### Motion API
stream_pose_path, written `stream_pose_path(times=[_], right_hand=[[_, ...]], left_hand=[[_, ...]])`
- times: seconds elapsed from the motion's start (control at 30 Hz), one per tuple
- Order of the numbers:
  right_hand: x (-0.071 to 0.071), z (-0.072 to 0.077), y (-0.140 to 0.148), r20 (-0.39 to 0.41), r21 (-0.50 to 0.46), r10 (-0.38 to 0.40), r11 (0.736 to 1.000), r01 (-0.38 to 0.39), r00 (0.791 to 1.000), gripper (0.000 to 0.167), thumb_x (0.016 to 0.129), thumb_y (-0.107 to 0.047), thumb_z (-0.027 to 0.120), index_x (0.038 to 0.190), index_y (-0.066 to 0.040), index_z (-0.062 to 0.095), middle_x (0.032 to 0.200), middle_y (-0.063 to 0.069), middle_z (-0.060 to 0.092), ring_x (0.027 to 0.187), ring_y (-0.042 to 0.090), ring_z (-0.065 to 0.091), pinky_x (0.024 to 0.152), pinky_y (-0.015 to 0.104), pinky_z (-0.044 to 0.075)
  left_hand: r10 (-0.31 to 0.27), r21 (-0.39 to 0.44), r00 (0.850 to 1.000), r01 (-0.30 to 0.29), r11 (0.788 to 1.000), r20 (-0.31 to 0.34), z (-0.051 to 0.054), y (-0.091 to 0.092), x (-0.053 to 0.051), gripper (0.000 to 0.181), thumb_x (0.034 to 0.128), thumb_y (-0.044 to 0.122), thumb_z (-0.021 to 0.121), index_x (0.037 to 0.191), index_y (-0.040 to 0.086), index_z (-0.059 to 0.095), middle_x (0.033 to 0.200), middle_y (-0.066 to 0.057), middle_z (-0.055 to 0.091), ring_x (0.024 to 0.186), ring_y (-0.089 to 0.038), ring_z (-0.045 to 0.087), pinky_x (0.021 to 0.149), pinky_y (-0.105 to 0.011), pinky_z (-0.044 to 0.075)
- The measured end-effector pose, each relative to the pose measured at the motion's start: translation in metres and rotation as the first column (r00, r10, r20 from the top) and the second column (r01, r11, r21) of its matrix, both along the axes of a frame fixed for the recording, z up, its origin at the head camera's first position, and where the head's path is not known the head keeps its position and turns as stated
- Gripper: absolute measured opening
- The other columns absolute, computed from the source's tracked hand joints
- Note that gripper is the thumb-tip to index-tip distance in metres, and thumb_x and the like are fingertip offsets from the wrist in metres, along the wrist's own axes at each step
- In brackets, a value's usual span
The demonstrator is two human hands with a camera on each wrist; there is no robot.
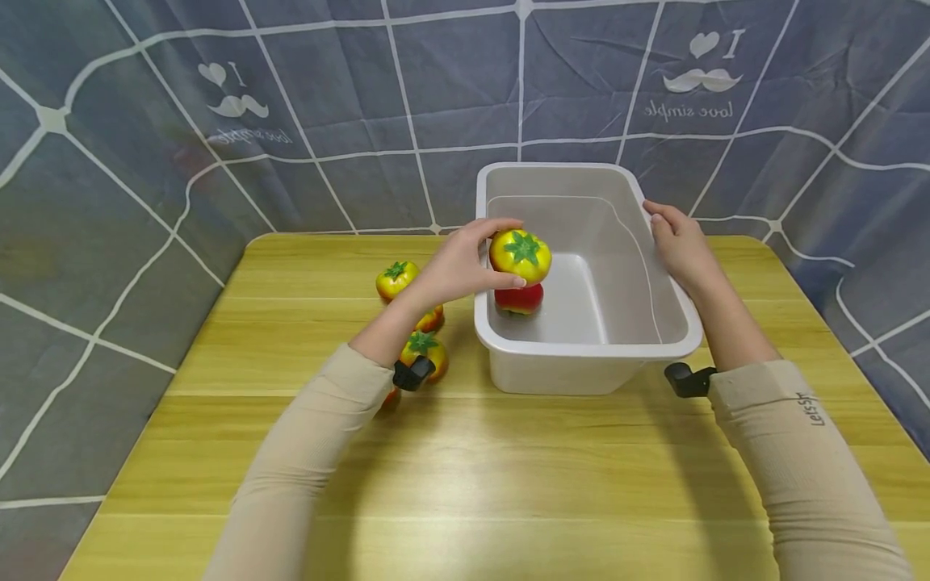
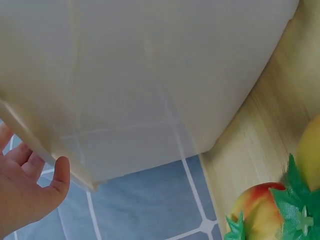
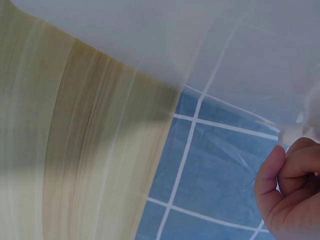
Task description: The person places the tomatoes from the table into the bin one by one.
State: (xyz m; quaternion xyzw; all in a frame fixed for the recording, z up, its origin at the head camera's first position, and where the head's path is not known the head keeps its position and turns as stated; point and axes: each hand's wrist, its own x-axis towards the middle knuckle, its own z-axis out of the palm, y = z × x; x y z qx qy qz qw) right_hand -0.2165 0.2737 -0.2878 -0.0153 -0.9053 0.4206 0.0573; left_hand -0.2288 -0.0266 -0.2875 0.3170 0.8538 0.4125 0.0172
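My left hand (image 1: pixel 465 262) holds a yellow toy persimmon (image 1: pixel 520 257) with a green leafy top, thumb on the near side and fingers on the far side. It is over the left part of a light grey plastic bin (image 1: pixel 588 349), inside the rim. Below it, a red fruit (image 1: pixel 519 300) lies in the bin, partly hidden by the held one. At the bin's right rim, my right hand (image 1: pixel 681 246) grips the edge; its curled fingers (image 3: pixel 300 170) show in the right wrist view.
Left of the bin, several more yellow-red persimmons (image 1: pixel 396 281) lie on the wooden table (image 1: pixel 508 484), some partly behind my left forearm. A grey curtain (image 1: pixel 465 89) with white lines hangs behind the table. A black wrist mount (image 1: pixel 414 374) sits at my left cuff.
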Motion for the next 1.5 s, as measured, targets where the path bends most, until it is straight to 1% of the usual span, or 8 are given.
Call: stream_pose_path(times=[0.1, 0.33, 0.57, 0.7, 0.9, 1.03, 1.3, 1.5], right_hand=[[-0.001, -0.001, 0.000, 0.014, -0.008, 0.000, 1.000, 0.000, 1.000, 0.049, 0.102, -0.026, 0.025, 0.144, -0.002, 0.031, 0.143, 0.026, 0.033, 0.123, 0.040, 0.037, 0.104, 0.052, 0.028], [0.000, -0.002, 0.000, 0.019, 0.004, 0.002, 1.000, -0.002, 1.000, 0.049, 0.102, -0.028, 0.025, 0.144, -0.003, 0.031, 0.143, 0.025, 0.033, 0.124, 0.041, 0.037, 0.103, 0.053, 0.029], [0.000, -0.001, 0.001, -0.005, 0.014, 0.011, 1.000, -0.010, 1.000, 0.049, 0.101, -0.026, 0.025, 0.143, -0.001, 0.032, 0.143, 0.025, 0.032, 0.127, 0.040, 0.035, 0.104, 0.052, 0.028], [0.000, -0.001, 0.000, 0.010, 0.004, 0.006, 1.000, -0.006, 1.000, 0.050, 0.101, -0.027, 0.025, 0.144, -0.002, 0.032, 0.144, 0.025, 0.032, 0.125, 0.039, 0.036, 0.103, 0.052, 0.029], [0.000, -0.001, 0.000, 0.007, -0.003, -0.003, 1.000, 0.003, 1.000, 0.049, 0.101, -0.027, 0.025, 0.144, -0.002, 0.032, 0.143, 0.025, 0.034, 0.122, 0.039, 0.039, 0.101, 0.052, 0.031], [0.000, 0.000, 0.002, -0.004, 0.007, -0.009, 1.000, 0.009, 1.000, 0.049, 0.101, -0.026, 0.026, 0.143, -0.002, 0.033, 0.142, 0.026, 0.034, 0.123, 0.040, 0.038, 0.103, 0.052, 0.030], [0.000, 0.000, 0.002, 0.001, 0.011, -0.003, 1.000, 0.003, 1.000, 0.049, 0.102, -0.026, 0.026, 0.143, -0.002, 0.032, 0.143, 0.025, 0.033, 0.124, 0.040, 0.037, 0.103, 0.053, 0.028], [0.000, -0.001, 0.001, 0.005, 0.002, -0.003, 1.000, 0.003, 1.000, 0.049, 0.102, -0.026, 0.025, 0.144, -0.002, 0.032, 0.143, 0.025, 0.033, 0.123, 0.040, 0.038, 0.102, 0.053, 0.030]], left_hand=[[0.000, 0.004, 1.000, 0.000, 1.000, 0.004, 0.000, 0.002, -0.002, 0.066, 0.0737, 0.025, 0.080, 0.131, 0.011, 0.052, 0.130, -0.001, 0.053, 0.112, -0.015, 0.049, 0.097, -0.028, 0.038], [0.058, -0.029, 0.998, -0.058, 0.998, -0.003, 0.000, 0.007, -0.008, 0.049, 0.0797, 0.021, 0.075, 0.125, 0.012, 0.058, 0.121, -0.004, 0.058, 0.106, -0.020, 0.048, 0.079, -0.031, 0.043], [0.053, -0.002, 0.999, -0.053, 0.999, -0.002, -0.001, 0.006, -0.008, 0.048, 0.0815, 0.020, 0.073, 0.126, 0.010, 0.056, 0.126, -0.004, 0.056, 0.112, -0.021, 0.048, 0.090, -0.032, 0.041], [0.025, 0.059, 1.000, -0.025, 0.998, -0.003, -0.005, 0.003, -0.008, 0.048, 0.0831, 0.019, 0.071, 0.127, 0.009, 0.056, 0.127, -0.004, 0.055, 0.113, -0.019, 0.047, 0.094, -0.031, 0.039], [-0.027, 0.165, 0.999, 0.021, 0.986, 0.036, -0.007, -0.013, -0.007, 0.049, 0.0834, 0.020, 0.071, 0.128, 0.010, 0.055, 0.127, -0.002, 0.055, 0.114, -0.018, 0.048, 0.094, -0.030, 0.039], [-0.021, 0.209, 0.996, 0.003, 0.978, 0.086, -0.004, -0.026, -0.006, 0.050, 0.0835, 0.021, 0.071, 0.129, 0.012, 0.053, 0.127, 0.000, 0.056, 0.112, -0.016, 0.049, 0.089, -0.035, 0.041], [-0.012, 0.199, 0.996, -0.007, 0.980, 0.091, -0.001, -0.058, -0.001, 0.050, 0.0845, 0.019, 0.070, 0.130, 0.010, 0.051, 0.127, -0.006, 0.055, 0.116, -0.020, 0.049, 0.091, -0.038, 0.041], [-0.012, 0.178, 0.994, -0.007, 0.984, 0.105, -0.005, -0.085, 0.006, 0.050, 0.0854, 0.017, 0.069, 0.132, 0.011, 0.050, 0.130, -0.004, 0.053, 0.117, -0.021, 0.048, 0.093, -0.042, 0.040]])
